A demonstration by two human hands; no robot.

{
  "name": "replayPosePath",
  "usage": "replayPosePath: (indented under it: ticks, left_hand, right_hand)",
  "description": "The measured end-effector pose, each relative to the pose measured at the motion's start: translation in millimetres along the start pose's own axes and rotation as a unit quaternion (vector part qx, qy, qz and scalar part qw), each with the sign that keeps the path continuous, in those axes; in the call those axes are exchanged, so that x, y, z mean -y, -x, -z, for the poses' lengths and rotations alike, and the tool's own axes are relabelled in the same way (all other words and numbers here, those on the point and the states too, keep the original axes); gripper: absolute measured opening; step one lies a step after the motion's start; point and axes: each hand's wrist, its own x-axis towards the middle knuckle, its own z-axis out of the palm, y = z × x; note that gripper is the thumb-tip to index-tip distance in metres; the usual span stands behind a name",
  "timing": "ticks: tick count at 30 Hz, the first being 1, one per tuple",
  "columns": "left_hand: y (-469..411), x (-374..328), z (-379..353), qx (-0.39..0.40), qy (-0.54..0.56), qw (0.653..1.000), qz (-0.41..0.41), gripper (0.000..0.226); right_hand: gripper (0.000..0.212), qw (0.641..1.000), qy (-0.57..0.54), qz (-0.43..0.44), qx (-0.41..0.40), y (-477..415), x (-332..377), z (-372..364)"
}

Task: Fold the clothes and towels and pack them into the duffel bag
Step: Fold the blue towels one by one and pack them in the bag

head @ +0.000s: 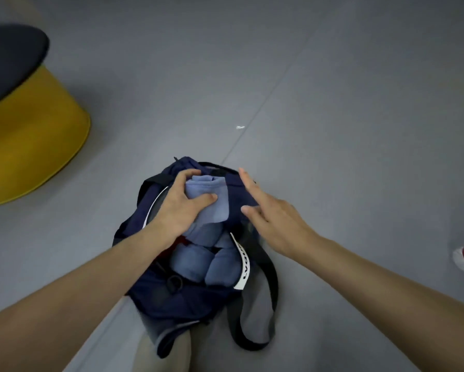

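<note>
Light-blue rolled towel point(206, 189) at far end of open navy duffel bag point(187, 299), half in mouth, above more rolled blue towels point(190, 261) packed inside. Gripped by left hand point(177, 202), fingers and thumb curled round roll. Right hand point(273, 218) spread, fingers straight, holding nothing, over bag's right rim; contact unclear through blur. White lettered label point(243, 267) along rim. Black shoulder strap point(272, 275) looped on grey floor point(332, 103). Yellow stool point(32, 146) with dark cushion, far left.
</note>
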Motion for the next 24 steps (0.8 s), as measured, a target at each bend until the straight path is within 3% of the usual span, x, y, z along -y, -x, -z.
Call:
replayPosePath:
  ticks: [4, 11, 15, 18, 20, 24]
  left_hand:
    - [-3, 44, 22, -0.047, -0.069, 0.996, 0.008, 0.05]
    - [12, 64, 17, 0.006, -0.06, 0.998, 0.007, 0.057]
    - [29, 68, 19, 0.069, -0.025, 0.997, 0.008, 0.056]
    - [39, 84, 4, 0.115, -0.094, 0.988, 0.042, 0.064]
    - [40, 92, -7, 0.122, -0.144, 0.981, 0.052, 0.069]
    - [30, 96, -29, 0.095, -0.128, 0.987, 0.037, 0.077]
  right_hand:
    - [0.069, 0.999, 0.018, -0.015, -0.039, -12, -2, -63]
    - [0.084, 0.978, 0.172, -0.113, 0.013, 32, -20, -145]
    - [0.088, 0.985, 0.101, -0.138, -0.006, 38, -27, -137]
    - [0.096, 0.988, 0.076, -0.128, -0.035, 41, -23, -131]
    - [0.097, 0.988, 0.07, -0.127, -0.046, 42, -18, -131]
    - [0.094, 0.987, 0.069, -0.131, -0.058, 42, -13, -130]
